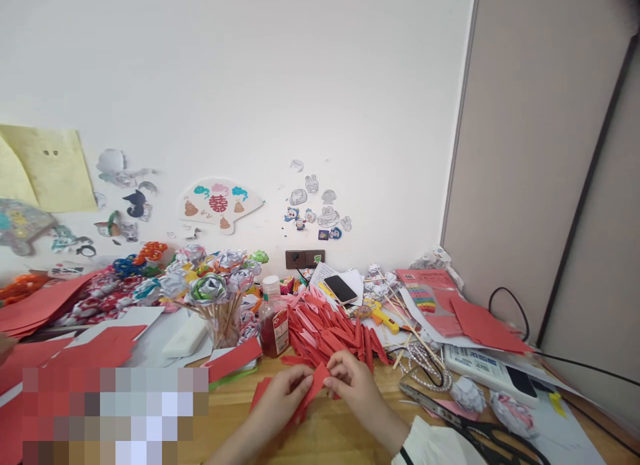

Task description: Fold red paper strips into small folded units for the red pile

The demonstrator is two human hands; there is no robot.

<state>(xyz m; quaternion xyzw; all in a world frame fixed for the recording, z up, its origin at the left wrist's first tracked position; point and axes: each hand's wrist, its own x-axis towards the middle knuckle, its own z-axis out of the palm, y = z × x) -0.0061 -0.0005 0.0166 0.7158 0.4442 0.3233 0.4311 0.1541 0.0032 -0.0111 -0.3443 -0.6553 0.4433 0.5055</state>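
Note:
Both my hands meet low in the middle over a wooden table point(345, 435). My left hand point(283, 395) and my right hand point(353, 385) each pinch the same small folded piece of red paper point(315, 385), fingers closed on its edges. More flat red paper point(260, 391) lies under my left hand. Just beyond my fingers sits a heap of folded red paper pieces point(325, 325).
A red-filled bottle point(274, 328), a cup of paper flowers on sticks point(220, 298), a phone point(340, 289), a yellow utility knife point(383, 316), black scissors point(470, 428), a white calculator-like device point(493, 371) and red sheets point(40, 305) crowd the table. Cables run at right.

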